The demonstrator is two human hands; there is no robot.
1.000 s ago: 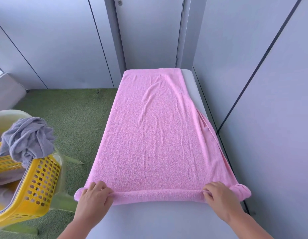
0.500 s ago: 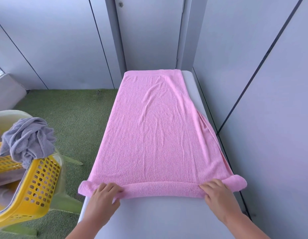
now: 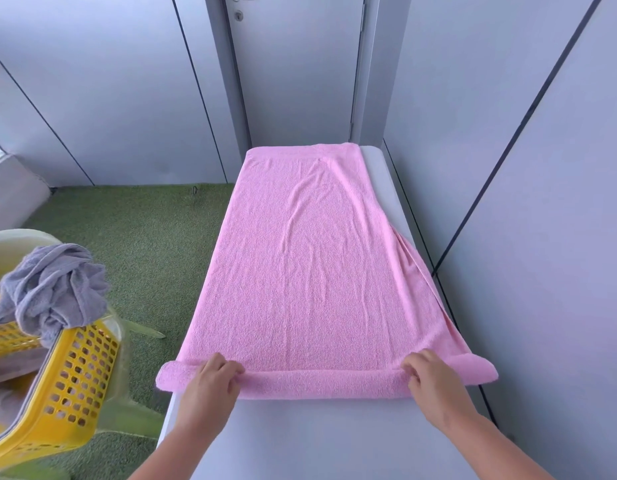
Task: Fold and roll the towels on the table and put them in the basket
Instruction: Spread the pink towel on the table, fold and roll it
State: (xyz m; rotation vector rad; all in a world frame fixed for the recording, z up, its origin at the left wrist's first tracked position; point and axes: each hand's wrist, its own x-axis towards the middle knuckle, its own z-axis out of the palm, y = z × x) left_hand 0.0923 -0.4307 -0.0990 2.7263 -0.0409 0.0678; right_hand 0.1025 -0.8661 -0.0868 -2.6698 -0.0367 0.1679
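Observation:
A long pink towel (image 3: pixel 310 265) lies folded lengthwise on the narrow white table (image 3: pixel 300 434). Its near end is wound into a thick roll that runs across the table, sticking out past both sides. My left hand (image 3: pixel 210 386) grips the left part of the roll, fingers curled over it. My right hand (image 3: pixel 435 386) grips the right part in the same way. At the lower left stands a yellow perforated basket (image 3: pixel 68 386), and a crumpled grey towel (image 3: pixel 54 289) hangs over its rim.
Grey wall panels run close along the table's right side, and a door stands behind its far end. Green artificial turf (image 3: pixel 144 244) covers the floor to the left. A pale plastic chair (image 3: pixel 16 240) holds the basket.
Both hands have pushed the roll away from me along the table. The roll has grown thicker and more bare table shows in front of it.

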